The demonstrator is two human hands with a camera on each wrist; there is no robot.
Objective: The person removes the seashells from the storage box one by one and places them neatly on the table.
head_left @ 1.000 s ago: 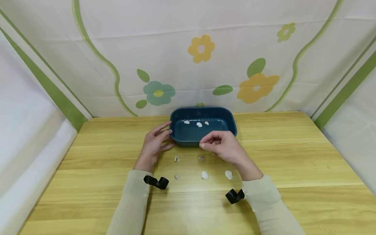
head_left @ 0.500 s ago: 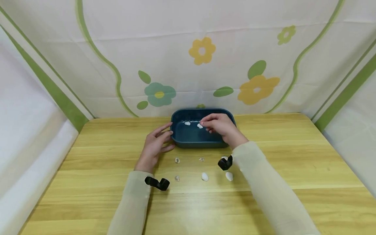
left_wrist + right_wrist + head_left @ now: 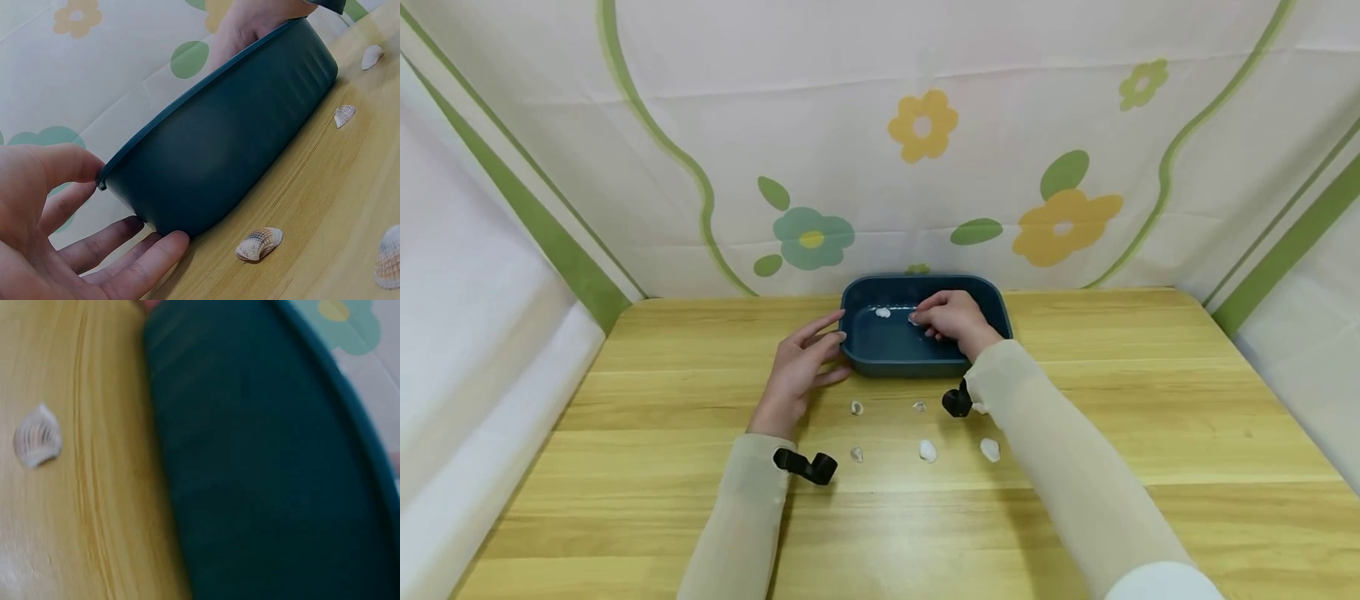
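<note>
My right hand reaches inside the dark blue basin, its thumb and finger pinched on a small white seashell, mostly hidden by the fingertips. Left of it on the basin floor lies another white seashell. My left hand touches the basin's left end with spread fingers. In the left wrist view, one fingertip meets the rim while the lower fingers touch the wall near its base. The right wrist view is mostly filled by the basin's outer wall.
Several seashells lie in two rows on the wooden table before the basin, among them a ribbed brownish shell and a white shell. One is partly hidden by the right wrist's black camera mount. A flowered cloth hangs behind.
My right hand has moved from the basin's front rim into the basin, its fingertips coming down at a white seashell. My left hand has stayed at the basin's left end.
</note>
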